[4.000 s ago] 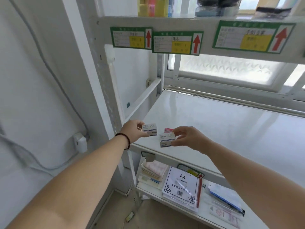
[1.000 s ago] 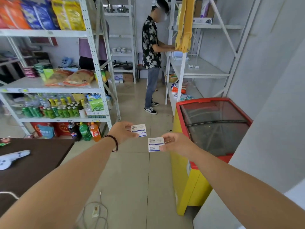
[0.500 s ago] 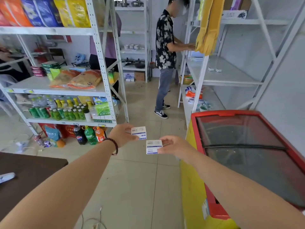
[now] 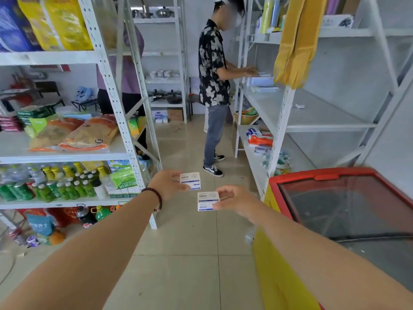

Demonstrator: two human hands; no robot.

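My left hand (image 4: pixel 168 181) pinches a small white box with blue print (image 4: pixel 190 180), held out in front of me above the tiled floor. My right hand (image 4: pixel 234 199) pinches small white boxes of the same kind (image 4: pixel 207 201), which look like two stacked, a little lower and to the right. The two lots of boxes are close together but apart. A dark bead bracelet (image 4: pixel 156 196) circles my left wrist.
A chest freezer (image 4: pixel 339 175) with a red rim, glass lid and yellow side stands at my right. White shelving (image 4: pixel 312 121) runs along the right wall; a rack (image 4: pixel 125 153) with bottles and bags is on the left. A person in a patterned shirt (image 4: pixel 213 86) stands in the aisle ahead.
Since four seconds ago I have turned away from the white shelf into the shop aisle. In the last second I have moved forward and the view has swung left; both hands keep their boxes.
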